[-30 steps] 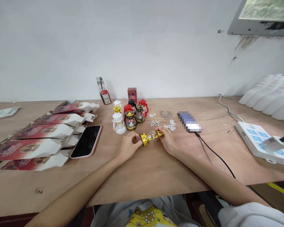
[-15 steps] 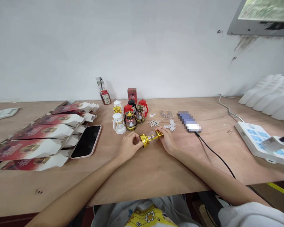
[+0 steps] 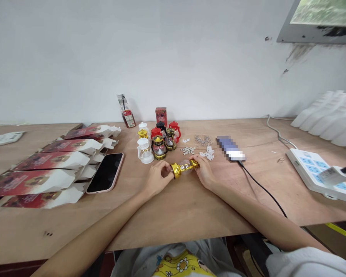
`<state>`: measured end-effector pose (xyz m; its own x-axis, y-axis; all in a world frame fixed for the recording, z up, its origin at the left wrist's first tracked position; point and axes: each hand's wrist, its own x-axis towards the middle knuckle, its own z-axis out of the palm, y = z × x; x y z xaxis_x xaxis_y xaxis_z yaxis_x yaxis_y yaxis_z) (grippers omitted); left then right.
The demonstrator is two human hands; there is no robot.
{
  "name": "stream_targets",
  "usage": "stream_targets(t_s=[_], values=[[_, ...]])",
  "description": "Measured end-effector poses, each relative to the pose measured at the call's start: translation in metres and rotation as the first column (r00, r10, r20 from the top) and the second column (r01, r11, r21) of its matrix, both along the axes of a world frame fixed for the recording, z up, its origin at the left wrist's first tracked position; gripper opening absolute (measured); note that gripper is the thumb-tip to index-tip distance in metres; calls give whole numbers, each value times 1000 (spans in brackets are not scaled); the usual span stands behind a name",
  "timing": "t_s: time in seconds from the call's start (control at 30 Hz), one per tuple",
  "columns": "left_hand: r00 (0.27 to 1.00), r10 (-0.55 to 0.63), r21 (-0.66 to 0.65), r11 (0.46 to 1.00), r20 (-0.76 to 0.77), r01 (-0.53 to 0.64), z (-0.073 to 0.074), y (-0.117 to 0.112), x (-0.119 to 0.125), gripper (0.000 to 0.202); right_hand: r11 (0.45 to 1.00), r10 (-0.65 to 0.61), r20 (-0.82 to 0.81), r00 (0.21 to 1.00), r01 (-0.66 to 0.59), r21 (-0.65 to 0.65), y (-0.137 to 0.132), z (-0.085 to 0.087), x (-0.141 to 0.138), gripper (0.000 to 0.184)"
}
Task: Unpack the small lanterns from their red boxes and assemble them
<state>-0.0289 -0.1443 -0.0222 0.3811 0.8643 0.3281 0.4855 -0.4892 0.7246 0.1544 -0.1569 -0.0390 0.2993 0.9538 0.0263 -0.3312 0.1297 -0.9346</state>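
"Lantern (image 3: 186, 167): where was it?"

"Mid-frame, gold, held sideways, its long axis running left to right, right end slightly farther up the frame. The left hand (image 3: 159, 177) pinched its wider end, the right hand (image 3: 204, 172) its narrower; neither was nearer."

"Any writing?"

"At frame left, red-and-white cartons (image 3: 50, 159) bore pale lettering too small to read. Farther back, left of centre, a packet label (image 3: 128, 116) and a small red box (image 3: 161, 116) were equally illegible."

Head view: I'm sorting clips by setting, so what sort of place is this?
Probably a small assembly or packing workspace: miniature lanterns stand grouped on a wooden table, near loose white pieces, with red-and-white cartons lying at the left.
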Motion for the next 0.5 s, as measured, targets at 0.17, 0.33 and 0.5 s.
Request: stream_targets(t_s=[0.17,0.33,0.5], values=[[996,-74,27,997,58,72,2,-1,0,7,999,-39,-46,998,38,-20,3,-2,2,13],[994,-89,20,996,69,88,2,2,1,12,997,-77,-73,994,76,-13,6,-5,3,10],[988,-125,-5,992,89,126,4,14,19,9,989,-150,-83,985,149,-21,16,-9,16,8]])
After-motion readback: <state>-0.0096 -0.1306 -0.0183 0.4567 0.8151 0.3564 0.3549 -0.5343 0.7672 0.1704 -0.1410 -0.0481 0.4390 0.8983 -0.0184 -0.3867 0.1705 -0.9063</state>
